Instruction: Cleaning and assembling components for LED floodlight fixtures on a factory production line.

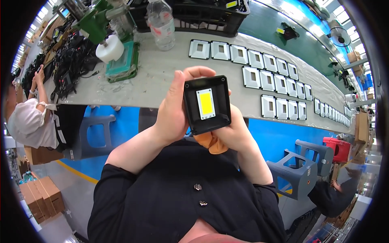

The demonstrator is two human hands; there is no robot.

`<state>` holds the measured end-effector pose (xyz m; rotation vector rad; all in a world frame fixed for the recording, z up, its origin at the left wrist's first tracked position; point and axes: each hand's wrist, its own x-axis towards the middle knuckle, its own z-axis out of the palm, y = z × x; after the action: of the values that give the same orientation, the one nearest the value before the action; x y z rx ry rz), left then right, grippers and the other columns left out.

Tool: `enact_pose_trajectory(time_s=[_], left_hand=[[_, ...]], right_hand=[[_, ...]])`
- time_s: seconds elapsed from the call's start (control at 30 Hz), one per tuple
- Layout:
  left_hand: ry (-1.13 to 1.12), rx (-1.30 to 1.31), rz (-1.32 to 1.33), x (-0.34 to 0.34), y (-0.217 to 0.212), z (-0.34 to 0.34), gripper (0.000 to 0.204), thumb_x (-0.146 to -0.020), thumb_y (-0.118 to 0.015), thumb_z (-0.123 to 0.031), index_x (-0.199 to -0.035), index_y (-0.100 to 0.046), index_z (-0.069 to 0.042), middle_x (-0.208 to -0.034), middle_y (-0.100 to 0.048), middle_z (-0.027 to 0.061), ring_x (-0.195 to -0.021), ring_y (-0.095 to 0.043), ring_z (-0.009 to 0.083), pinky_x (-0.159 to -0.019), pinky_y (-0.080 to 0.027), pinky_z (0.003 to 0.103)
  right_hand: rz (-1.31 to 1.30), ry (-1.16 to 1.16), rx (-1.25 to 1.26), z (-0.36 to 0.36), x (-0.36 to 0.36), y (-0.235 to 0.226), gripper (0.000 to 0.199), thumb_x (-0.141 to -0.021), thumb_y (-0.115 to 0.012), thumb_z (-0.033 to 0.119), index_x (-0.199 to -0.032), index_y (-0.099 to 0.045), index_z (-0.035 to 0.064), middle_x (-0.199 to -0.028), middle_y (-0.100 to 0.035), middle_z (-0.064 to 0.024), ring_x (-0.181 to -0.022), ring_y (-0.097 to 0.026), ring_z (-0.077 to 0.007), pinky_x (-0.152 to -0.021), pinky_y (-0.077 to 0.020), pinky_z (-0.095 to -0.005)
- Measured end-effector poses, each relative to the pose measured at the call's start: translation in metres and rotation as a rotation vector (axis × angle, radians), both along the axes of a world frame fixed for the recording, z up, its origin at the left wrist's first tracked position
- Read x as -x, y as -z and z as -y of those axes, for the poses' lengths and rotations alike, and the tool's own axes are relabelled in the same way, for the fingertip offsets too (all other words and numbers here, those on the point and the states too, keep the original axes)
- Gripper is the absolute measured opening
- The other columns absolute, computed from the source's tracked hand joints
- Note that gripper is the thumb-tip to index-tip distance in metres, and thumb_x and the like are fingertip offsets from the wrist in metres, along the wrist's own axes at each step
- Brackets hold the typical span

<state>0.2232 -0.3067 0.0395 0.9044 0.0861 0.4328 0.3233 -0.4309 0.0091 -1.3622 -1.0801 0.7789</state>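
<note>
My left hand (pixel 174 106) is closed round the left side of a black square floodlight housing (pixel 189 117), its thumb up along the edge. A white plate with a yellow LED panel (pixel 206 103) sits inside the housing, facing up. My right hand (pixel 234 128) grips the housing from the lower right; most of its fingers are hidden behind it. An orange cloth or glove (pixel 212 144) bunches below the housing, next to my right hand; how it is held is hidden. White reflector frames (pixel 220 51) with square openings lie in rows on the table.
A green hand press (pixel 91 30) with a white round head stands at the table's left, beside black cabled parts (pixel 77 60). A plastic bottle (pixel 161 26) and black crate (pixel 194 22) are at the back. Stools (pixel 293 172) and another person (pixel 34 117) flank me.
</note>
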Motion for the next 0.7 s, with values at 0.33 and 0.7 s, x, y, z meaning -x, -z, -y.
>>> enact_pose_trajectory(time_s=[0.33,0.7], left_hand=[[-0.259,-1.533,-0.308,-0.094,0.086,-0.130,0.090,-0.070,-0.074,-0.027,-0.142,-0.026,-0.004,-0.141,-0.038,0.0203,-0.134,-0.034,0.0331,-0.109,-0.029,0.041],[-0.202,-1.588,-0.631,-0.062,0.100,-0.133,0.084,-0.070,-0.073,-0.027,-0.139,-0.030,-0.004,-0.134,-0.045,0.0208,-0.125,-0.044,0.0351,-0.104,-0.037,0.041]], right_hand=[[-0.251,0.187,0.188,0.058,-0.041,-0.008,0.020,-0.095,-0.047,0.015,-0.094,-0.057,-0.0020,-0.077,-0.054,-0.0008,-0.071,-0.049,-0.0080,-0.063,-0.0408,-0.0221],[0.348,0.187,0.593,0.022,-0.046,-0.047,0.032,-0.092,-0.054,0.025,-0.075,-0.051,-0.0009,-0.061,-0.055,-0.0104,-0.054,-0.056,-0.0199,-0.052,-0.0446,-0.0329]])
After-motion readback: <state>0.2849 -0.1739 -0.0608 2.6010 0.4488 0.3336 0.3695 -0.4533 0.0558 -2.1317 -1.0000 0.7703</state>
